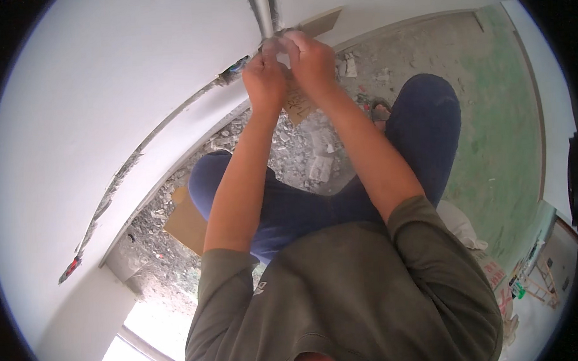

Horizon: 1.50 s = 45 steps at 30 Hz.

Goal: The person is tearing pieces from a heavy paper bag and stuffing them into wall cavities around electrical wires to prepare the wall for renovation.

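My olive-green shirt (344, 293) fills the view at six o'clock, nearest the camera, with my blue-trousered knees (427, 118) bent beyond it. Both bare forearms stretch up toward twelve o'clock and meet there. My left hand (264, 79) and right hand (310, 59) are pressed side by side, fingers curled shut around the lower end of a grey metal pipe (263, 13) that runs up the white wall (107, 91) at twelve o'clock; what lies between my fingertips I cannot tell. Just below my hands a brown cardboard scrap (299, 107) with dark markings lies on the rubble-strewn floor (301, 154). A larger plain brown cardboard piece (187, 223) lies at nine o'clock beside my left elbow. A white sack (493, 272) with red print sits at four o'clock. A jagged groove (135, 154) cuts across the wall toward eight o'clock.
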### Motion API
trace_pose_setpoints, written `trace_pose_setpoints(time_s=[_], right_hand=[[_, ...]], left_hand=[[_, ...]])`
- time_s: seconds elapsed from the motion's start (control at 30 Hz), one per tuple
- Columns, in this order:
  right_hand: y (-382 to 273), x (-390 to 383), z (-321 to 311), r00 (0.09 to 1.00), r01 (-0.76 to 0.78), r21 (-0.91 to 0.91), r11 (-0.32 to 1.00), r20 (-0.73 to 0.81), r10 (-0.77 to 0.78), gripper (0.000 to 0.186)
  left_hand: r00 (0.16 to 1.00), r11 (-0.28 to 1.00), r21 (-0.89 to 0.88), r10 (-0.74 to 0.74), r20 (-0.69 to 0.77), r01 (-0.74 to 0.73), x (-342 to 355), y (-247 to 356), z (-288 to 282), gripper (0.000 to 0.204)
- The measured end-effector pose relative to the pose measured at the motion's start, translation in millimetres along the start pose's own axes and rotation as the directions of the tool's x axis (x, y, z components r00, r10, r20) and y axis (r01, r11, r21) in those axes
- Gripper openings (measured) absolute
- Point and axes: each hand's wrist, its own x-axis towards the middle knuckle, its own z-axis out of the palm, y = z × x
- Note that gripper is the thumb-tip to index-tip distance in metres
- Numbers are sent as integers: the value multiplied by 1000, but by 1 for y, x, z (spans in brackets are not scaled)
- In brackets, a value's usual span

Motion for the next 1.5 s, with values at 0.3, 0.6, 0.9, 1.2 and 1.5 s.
trace_pose_setpoints(time_s=[0.3,0.6,0.9,1.2,1.5], right_hand=[[-7,-1,6,969,-248,222,943,61,241,18],[-11,-11,19,990,-139,218,966,16,139,25],[-14,-14,23,986,-164,278,946,25,164,29],[-24,-5,26,963,-268,84,960,46,265,21],[-37,-15,27,939,-329,384,863,37,342,29]], left_hand=[[999,999,23,-30,20,30,4,-6,-8,40],[960,866,427,281,16,-261,9,-5,-17,45],[962,828,490,244,123,-273,-1,6,-47,40],[976,821,561,-20,218,-108,-6,-12,-73,37],[973,820,548,45,226,-165,-17,-11,-77,34]])
